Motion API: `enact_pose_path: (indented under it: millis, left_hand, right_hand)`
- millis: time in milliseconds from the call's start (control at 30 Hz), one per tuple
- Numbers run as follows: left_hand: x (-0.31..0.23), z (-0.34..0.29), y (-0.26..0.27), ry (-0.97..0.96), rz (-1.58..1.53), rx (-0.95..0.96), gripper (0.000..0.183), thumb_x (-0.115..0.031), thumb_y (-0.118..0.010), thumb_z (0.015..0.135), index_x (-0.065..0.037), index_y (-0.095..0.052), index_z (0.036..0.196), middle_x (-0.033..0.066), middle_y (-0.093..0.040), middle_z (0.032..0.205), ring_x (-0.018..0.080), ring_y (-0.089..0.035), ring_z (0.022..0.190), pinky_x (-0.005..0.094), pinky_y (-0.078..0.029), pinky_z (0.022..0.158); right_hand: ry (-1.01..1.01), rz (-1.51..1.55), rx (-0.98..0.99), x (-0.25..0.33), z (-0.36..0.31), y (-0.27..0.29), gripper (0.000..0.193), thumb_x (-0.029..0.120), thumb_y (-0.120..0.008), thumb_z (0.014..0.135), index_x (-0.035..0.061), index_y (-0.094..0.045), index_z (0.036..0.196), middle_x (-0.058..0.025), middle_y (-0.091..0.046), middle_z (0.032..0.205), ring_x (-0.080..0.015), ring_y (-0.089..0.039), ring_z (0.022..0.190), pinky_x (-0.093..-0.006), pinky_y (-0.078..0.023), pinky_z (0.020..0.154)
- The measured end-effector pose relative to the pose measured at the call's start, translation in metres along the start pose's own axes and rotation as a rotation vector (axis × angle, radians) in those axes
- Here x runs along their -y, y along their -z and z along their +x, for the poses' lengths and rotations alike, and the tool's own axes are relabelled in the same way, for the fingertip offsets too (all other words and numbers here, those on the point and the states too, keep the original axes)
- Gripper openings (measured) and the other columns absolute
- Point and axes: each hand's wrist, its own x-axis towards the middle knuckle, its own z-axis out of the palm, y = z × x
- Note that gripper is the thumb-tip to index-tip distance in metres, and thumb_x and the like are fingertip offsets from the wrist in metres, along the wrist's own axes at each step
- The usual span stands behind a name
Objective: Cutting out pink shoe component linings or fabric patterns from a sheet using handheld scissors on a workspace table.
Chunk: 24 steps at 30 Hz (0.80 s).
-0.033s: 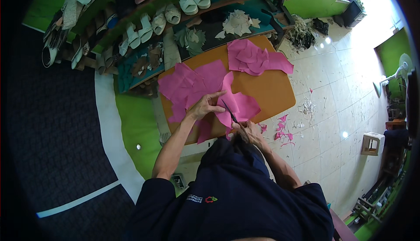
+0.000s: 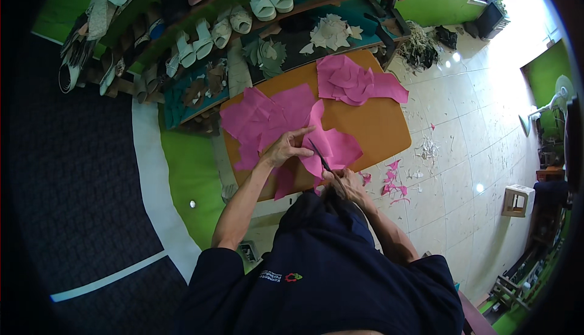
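My right hand (image 2: 344, 183) is closed round the handles of a pair of dark scissors (image 2: 320, 155). The blades point up and left, across a pink sheet (image 2: 328, 143) of thin leather-like material. My left hand (image 2: 285, 149) holds that sheet at its left side, thumb and forefinger some way apart on it and the other fingers partly hidden. Under and beyond the left hand lies a pile of overlapping pink pieces (image 2: 255, 119). Another stack of cut pink pieces (image 2: 347, 79) rests at the far side of the orange-brown table (image 2: 377, 125).
Shelves of shoes and sandals (image 2: 261, 3) stand beyond the table, with cut grey-green pieces (image 2: 266, 56) and cream pieces (image 2: 333, 32) on a lower surface. Pink scraps (image 2: 394, 183) litter the tiled floor at right. Further right are a white stool (image 2: 518, 200) and a fan (image 2: 561, 88).
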Motion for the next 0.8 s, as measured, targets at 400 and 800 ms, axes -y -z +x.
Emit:
enact_pose_path:
  millis: [400,800]
  left_hand:
    - [0.011,-0.005,0.007,-0.081,-0.071,0.008,0.108,0.004,-0.079,0.072,-0.005,-0.015,0.159,0.0125,-0.044,0.149,0.0169,-0.047,0.132,0.0328,-0.040,0.110]
    - [0.026,-0.052,0.049,0.190,-0.075,-0.183,0.124,0.007,-0.080,0.067,-0.018,-0.003,0.161,0.0143,-0.048,0.139,0.0189,-0.066,0.095,0.0313,-0.058,0.084]
  right_hand:
    - [-0.018,0.074,0.038,0.002,0.019,-0.010,0.072,0.068,-0.072,0.078,-0.0032,-0.070,0.077,-0.0027,-0.051,0.055,-0.0139,-0.053,0.049,-0.0337,-0.041,0.049]
    - [-0.004,0.015,0.080,-0.002,0.038,-0.028,0.072,0.069,-0.072,0.077,-0.0023,-0.069,0.076,-0.0047,-0.052,0.056,-0.0153,-0.053,0.051,-0.0363,-0.041,0.050]
